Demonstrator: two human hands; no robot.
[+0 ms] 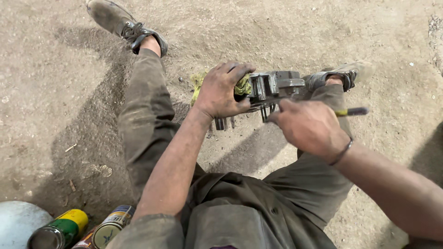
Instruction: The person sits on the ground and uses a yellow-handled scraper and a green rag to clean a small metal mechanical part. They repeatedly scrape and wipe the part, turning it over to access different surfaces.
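Two hands work on a metal part [272, 90] held above the dirt floor [55, 92] between the person's legs. Left hand [220, 91] presses a yellow rag [242, 86] onto it; right hand [310, 127] is clenched around a thin tool [351, 111].

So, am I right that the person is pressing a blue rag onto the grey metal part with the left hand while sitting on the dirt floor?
Not quite: the head view shows a yellow-green rag, not blue. The left hand presses it onto the grey metal part, on the dirt floor.
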